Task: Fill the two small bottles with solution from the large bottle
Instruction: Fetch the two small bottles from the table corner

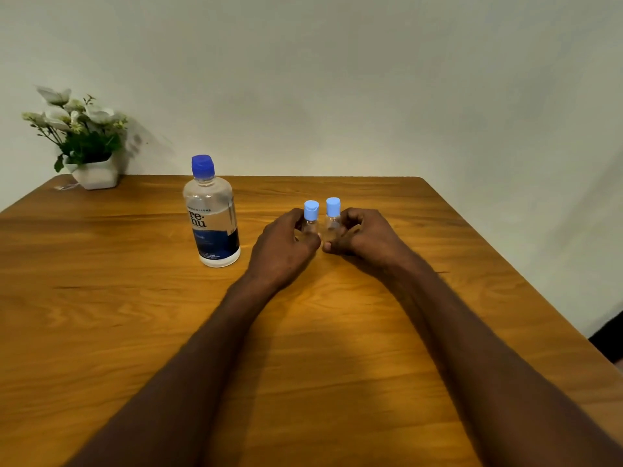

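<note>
Wooden table, left hand gripping left small bottle, right hand gripping right small bottle — both capped, upright, large bottle standing apart.

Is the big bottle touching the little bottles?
Apart. The head view shows bare table between the big bottle and the little bottles, with the left hand in that gap too.
</note>
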A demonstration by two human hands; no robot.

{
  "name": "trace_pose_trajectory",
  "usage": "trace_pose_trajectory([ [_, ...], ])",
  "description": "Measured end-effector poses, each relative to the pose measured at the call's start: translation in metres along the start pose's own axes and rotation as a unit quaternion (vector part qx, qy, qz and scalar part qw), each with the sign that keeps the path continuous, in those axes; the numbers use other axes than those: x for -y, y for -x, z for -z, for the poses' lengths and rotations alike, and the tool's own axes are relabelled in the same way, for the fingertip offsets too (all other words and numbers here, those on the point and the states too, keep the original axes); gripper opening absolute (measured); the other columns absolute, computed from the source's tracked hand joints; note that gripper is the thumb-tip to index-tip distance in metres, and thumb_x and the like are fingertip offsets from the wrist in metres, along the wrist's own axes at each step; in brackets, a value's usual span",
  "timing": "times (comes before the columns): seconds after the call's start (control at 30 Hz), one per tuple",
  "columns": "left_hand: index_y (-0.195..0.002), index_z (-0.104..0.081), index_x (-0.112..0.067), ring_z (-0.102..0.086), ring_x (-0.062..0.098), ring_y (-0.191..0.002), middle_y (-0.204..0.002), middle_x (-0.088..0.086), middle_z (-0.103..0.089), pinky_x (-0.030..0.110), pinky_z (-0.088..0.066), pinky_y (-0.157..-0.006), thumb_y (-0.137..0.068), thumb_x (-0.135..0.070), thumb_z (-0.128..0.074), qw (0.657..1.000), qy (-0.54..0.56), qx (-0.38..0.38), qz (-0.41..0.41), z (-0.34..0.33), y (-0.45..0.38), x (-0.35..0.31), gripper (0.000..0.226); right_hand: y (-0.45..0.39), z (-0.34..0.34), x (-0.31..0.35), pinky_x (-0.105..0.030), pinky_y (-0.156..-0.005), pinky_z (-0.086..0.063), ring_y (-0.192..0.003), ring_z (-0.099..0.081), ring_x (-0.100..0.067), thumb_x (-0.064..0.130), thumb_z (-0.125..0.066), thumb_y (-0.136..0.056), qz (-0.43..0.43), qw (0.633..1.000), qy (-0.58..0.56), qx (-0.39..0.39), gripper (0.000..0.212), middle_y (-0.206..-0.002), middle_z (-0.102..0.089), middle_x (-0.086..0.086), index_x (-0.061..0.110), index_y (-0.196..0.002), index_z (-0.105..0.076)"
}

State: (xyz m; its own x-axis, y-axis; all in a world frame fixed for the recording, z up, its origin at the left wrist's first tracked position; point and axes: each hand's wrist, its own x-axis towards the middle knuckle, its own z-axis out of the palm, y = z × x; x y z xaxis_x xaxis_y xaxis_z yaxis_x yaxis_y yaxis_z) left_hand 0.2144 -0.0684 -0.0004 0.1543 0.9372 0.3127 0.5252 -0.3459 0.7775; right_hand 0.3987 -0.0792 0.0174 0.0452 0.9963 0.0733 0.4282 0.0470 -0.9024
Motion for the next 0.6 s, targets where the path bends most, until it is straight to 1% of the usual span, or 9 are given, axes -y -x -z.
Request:
trace_pose_trajectory([
  [0.07, -0.134, -0.063, -0.023, -0.061, 0.015, -0.092, -0.120, -0.005, -0.068, 0.034, -0.047, -0.072, -0.097, -0.036, -0.067, 1.000, -0.003, -0.007, -0.002, -0.0012, -0.0010, 0.0013, 0.039, 0.0010, 0.0010, 0.0019, -0.021, -0.059, -0.052, -0.069, -0.068, -0.006, 0.006, -0.094, -0.071, 0.000, 1.000, 0.016, 0.004, 0.036, -0.089, -0.072, -0.003, 0.010, -0.101, -0.073],
  [0.17, -0.133, -0.064, -0.022, -0.062, 0.015, -0.093, -0.120, -0.005, -0.068, 0.032, -0.045, -0.071, -0.097, -0.035, -0.068, 1.000, -0.005, -0.012, -0.001, -0.0010, -0.0019, 0.0015, 0.039, 0.0016, 0.0020, 0.0068, -0.027, -0.067, -0.051, -0.079, -0.066, -0.014, 0.013, -0.094, -0.073, 0.008, 0.998, 0.059, 0.020, 0.041, -0.096, -0.073, -0.010, 0.010, -0.108, -0.072],
  [0.23, -0.133, -0.064, -0.023, -0.062, 0.015, -0.094, -0.119, -0.005, -0.068, 0.032, -0.047, -0.072, -0.096, -0.035, -0.070, 1.000, -0.005, -0.015, -0.001, -0.0006, -0.0021, 0.0016, 0.039, 0.0020, 0.0007, 0.0089, -0.028, -0.070, -0.050, -0.083, -0.066, -0.016, 0.018, -0.094, -0.075, 0.013, 0.996, 0.086, 0.025, 0.047, -0.099, -0.073, -0.009, 0.012, -0.115, -0.071],
  [0.3, -0.135, -0.063, -0.023, -0.062, 0.015, -0.095, -0.121, -0.005, -0.068, 0.033, -0.049, -0.075, -0.096, -0.036, -0.071, 1.000, -0.005, -0.016, -0.001, -0.0005, -0.0024, 0.0015, 0.042, 0.0019, 0.0009, 0.0088, -0.028, -0.071, -0.050, -0.084, -0.065, -0.016, 0.019, -0.094, -0.075, 0.007, 0.996, 0.085, 0.026, 0.053, -0.100, -0.072, -0.008, 0.012, -0.122, -0.069],
  [0.4, -0.139, -0.062, -0.021, -0.063, 0.016, -0.099, -0.125, -0.002, -0.068, 0.033, -0.049, -0.078, -0.096, -0.034, -0.072, 1.000, -0.008, -0.015, 0.000, 0.0000, -0.0025, 0.0008, 0.047, 0.0019, 0.0021, 0.0080, -0.024, -0.066, -0.047, -0.079, -0.063, -0.012, 0.020, -0.094, -0.075, -0.001, 0.996, 0.088, 0.026, 0.054, -0.094, -0.070, -0.004, 0.011, -0.121, -0.068],
  [0.43, -0.141, -0.061, -0.020, -0.062, 0.016, -0.099, -0.127, -0.001, -0.068, 0.033, -0.049, -0.078, -0.096, -0.034, -0.073, 1.000, -0.008, -0.014, 0.002, 0.0002, -0.0024, 0.0003, 0.049, 0.0019, 0.0026, 0.0079, -0.025, -0.066, -0.046, -0.082, -0.063, -0.013, 0.022, -0.094, -0.075, -0.001, 0.995, 0.096, 0.023, 0.054, -0.095, -0.069, -0.003, 0.011, -0.120, -0.068],
  [0.53, -0.143, -0.058, -0.020, -0.061, 0.015, -0.100, -0.131, -0.001, -0.065, 0.030, -0.046, -0.076, -0.095, -0.034, -0.075, 1.000, 0.002, -0.014, 0.009, 0.0005, -0.0022, 0.0001, 0.054, 0.0010, 0.0018, 0.0074, -0.030, -0.072, -0.048, -0.102, -0.063, -0.020, 0.029, -0.096, -0.071, 0.008, 0.991, 0.131, 0.002, 0.064, -0.116, -0.065, -0.004, 0.015, -0.125, -0.064],
  [0.6, -0.143, -0.056, -0.021, -0.060, 0.015, -0.103, -0.130, -0.002, -0.063, 0.028, -0.045, -0.074, -0.092, -0.035, -0.077, 1.000, 0.004, -0.016, 0.004, 0.0007, -0.0023, 0.0005, 0.057, -0.0010, 0.0014, 0.0054, -0.031, -0.078, -0.049, -0.110, -0.061, -0.022, 0.032, -0.097, -0.069, 0.013, 0.990, 0.143, -0.007, 0.072, -0.126, -0.060, -0.006, 0.019, -0.130, -0.061],
])
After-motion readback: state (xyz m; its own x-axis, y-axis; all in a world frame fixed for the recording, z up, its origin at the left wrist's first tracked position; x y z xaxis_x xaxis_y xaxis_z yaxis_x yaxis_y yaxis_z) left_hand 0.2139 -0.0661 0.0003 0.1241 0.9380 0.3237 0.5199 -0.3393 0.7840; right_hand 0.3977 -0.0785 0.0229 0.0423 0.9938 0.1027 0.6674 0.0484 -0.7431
